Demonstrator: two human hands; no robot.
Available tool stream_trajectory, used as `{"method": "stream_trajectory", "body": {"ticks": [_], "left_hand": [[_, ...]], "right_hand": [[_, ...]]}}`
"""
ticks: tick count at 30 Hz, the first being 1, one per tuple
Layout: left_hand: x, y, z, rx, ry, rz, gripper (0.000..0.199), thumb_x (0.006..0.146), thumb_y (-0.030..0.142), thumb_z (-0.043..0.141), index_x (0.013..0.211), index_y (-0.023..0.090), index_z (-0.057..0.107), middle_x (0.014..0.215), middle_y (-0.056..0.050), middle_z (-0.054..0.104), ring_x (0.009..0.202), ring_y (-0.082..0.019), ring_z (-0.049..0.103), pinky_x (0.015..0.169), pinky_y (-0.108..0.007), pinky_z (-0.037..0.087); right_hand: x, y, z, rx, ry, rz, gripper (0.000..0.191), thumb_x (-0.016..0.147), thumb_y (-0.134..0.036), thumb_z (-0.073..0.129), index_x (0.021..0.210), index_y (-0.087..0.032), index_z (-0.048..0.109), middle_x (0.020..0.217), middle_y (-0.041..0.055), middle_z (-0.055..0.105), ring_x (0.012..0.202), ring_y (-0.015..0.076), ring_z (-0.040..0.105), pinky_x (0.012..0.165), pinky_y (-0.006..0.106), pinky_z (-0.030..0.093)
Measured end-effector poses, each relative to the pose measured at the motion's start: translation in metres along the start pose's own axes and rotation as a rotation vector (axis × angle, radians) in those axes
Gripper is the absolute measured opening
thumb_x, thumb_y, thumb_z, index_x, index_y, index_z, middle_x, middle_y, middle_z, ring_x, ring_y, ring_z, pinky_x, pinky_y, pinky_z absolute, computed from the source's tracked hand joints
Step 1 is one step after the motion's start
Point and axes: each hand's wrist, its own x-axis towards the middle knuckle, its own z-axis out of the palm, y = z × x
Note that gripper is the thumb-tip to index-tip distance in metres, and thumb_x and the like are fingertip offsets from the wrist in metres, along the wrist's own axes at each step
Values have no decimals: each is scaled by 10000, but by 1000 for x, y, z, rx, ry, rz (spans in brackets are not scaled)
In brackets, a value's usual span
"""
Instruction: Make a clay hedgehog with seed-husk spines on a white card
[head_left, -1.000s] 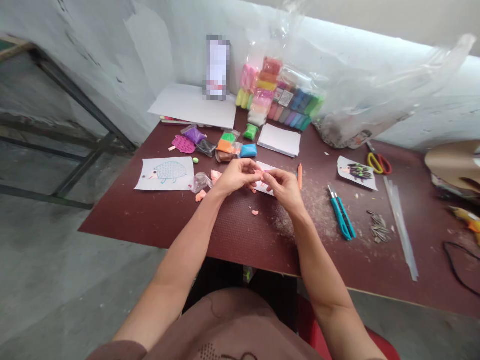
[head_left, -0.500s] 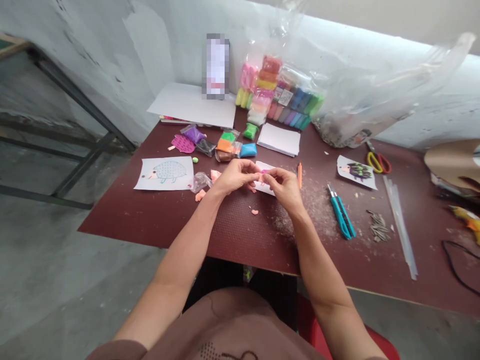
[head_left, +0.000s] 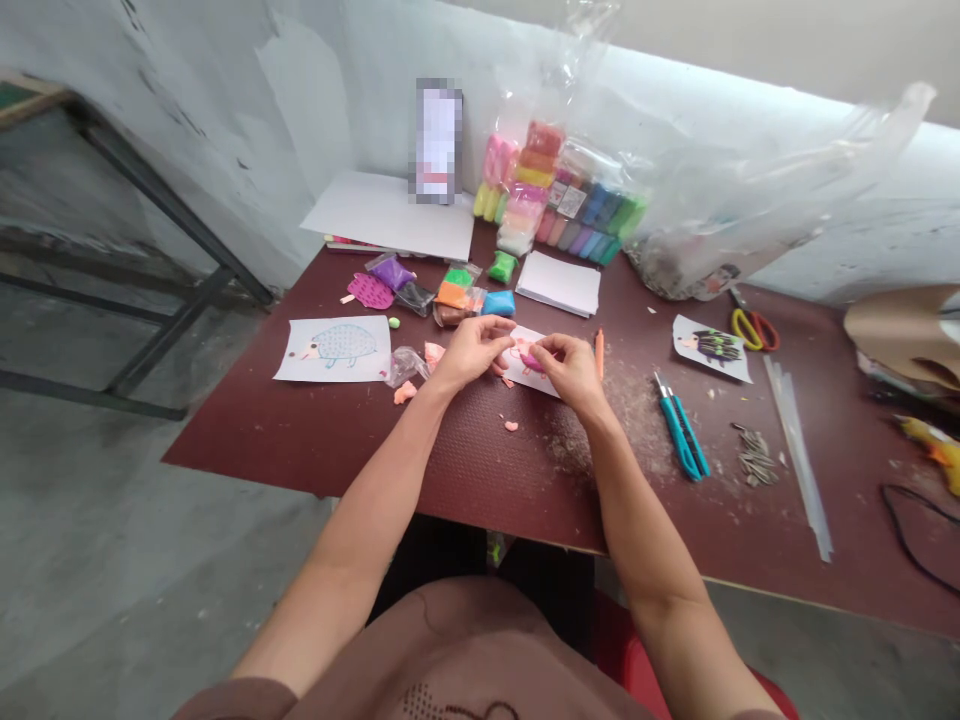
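A small sheet of paper [head_left: 521, 360] with a pink drawing lies on the table between my hands. My right hand [head_left: 574, 374] pinches a bit of pink modelling clay [head_left: 532, 361] against that sheet. My left hand [head_left: 472, 352] hovers at the sheet's left edge, fingers curled, and whatever they hold is hidden. Salmon-pink clay crumbs [head_left: 511, 425] lie below my hands. A crumpled clear plastic bag [head_left: 405, 367] sits left of my left hand.
A hedgehog drawing on paper [head_left: 334, 350] lies left on the maroon table [head_left: 300, 440]. Clay packets [head_left: 457, 296] stand behind my hands. Teal craft knives [head_left: 682, 437], yellow-handled scissors [head_left: 754, 330] and a large plastic bag [head_left: 712, 240] lie right.
My hands have parted a little. The left hand has drawn back from the sheet, and the right hand now presses the pink clay down onto it. The camera has shifted slightly.
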Motion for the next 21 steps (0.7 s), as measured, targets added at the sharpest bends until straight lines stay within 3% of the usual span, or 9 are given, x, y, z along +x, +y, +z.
{"method": "stream_trajectory", "body": {"ticks": [4, 7, 14, 21], "left_hand": [[3, -4, -3, 218, 110, 27, 245, 949, 49, 601, 1166, 77, 713, 938, -76, 770, 512, -82, 639, 522, -199, 544], [3, -6, -4, 407, 136, 88, 234, 940, 62, 605, 1112, 97, 759, 1011, -99, 799, 534, -94, 650, 632, -230, 580], [2, -6, -3, 587, 130, 160, 267, 919, 41, 601, 1078, 124, 800, 1049, -109, 813, 832, -187, 759, 877, -291, 592], [2, -9, 0, 797, 76, 258, 260, 942, 93, 617, 1094, 155, 819, 1126, -118, 788, 1096, -242, 706, 1023, -350, 527]], "right_hand": [[8, -4, -6, -225, -8, 11, 204, 859, -290, 614, 723, -182, 722, 664, 26, 693, 655, 167, 580, 661, 294, 378], [10, -11, -6, -305, -96, 22, 211, 883, -287, 619, 741, -185, 739, 681, 35, 718, 668, 176, 597, 653, 296, 366], [13, -20, -1, -432, -165, 42, 218, 925, -291, 656, 769, -189, 769, 789, 68, 786, 741, 190, 646, 666, 291, 362], [13, -17, 3, -449, -143, 3, 228, 932, -328, 666, 761, -212, 765, 760, 71, 789, 717, 211, 661, 643, 303, 368]]}}
